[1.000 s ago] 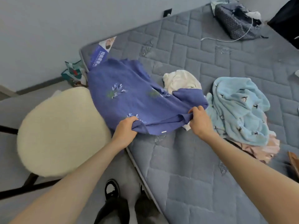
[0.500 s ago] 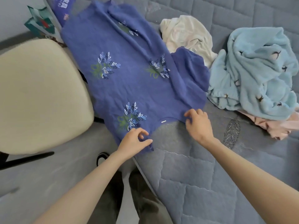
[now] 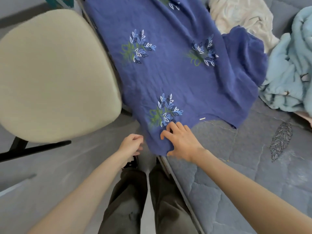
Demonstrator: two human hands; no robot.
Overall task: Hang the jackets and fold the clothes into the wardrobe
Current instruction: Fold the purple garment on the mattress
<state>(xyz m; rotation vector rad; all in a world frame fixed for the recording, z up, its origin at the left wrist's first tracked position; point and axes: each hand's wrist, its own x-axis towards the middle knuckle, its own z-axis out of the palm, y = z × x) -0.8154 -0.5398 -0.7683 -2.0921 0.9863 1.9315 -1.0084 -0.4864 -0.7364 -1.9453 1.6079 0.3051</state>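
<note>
Head view. Blue shirt [image 3: 168, 73] lies spread and unfolded on the mattress [image 3: 236, 166], ahead of both hands. Right hand [image 3: 183, 143], fingers splayed, presses its near corner. Left hand [image 3: 132, 144] is curled just beside the hem, grip unclear. Cream top [image 3: 239, 16] and pale-blue fleece [image 3: 290, 70] lie heaped beyond the right hand, unfolded. Chair [image 3: 50, 73] stands left of the left hand. No wardrobe is visible.

Left hand [image 3: 132, 144] held forward, fingers curled in toward the thumb, right hand [image 3: 183, 143] just beside it, palm down, fingers spread apart, thumb out
</note>
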